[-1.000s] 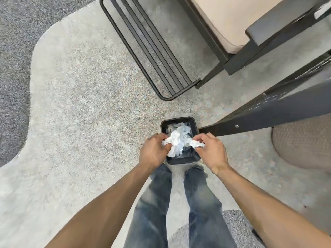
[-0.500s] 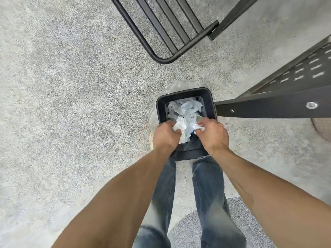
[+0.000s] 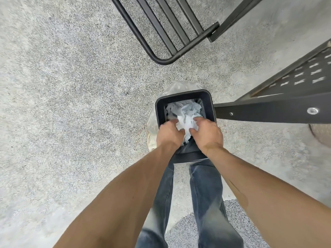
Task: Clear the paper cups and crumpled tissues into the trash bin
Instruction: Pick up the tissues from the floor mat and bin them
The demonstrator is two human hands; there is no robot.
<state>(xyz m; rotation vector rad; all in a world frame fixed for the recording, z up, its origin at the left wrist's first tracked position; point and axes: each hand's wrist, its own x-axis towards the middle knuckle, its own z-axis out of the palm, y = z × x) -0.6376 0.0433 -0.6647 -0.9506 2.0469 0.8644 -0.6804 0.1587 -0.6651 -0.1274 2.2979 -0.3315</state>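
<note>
Fingers of the left hand (image 3: 169, 134) and right hand (image 3: 207, 134) curl around a crumpled white tissue wad (image 3: 186, 125), pinched between them at centre frame, just over the black square plastic trash bin (image 3: 209, 102) already holding tissues.

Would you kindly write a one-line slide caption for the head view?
Left hand and right hand press crumpled white tissues into a black square trash bin.
</note>
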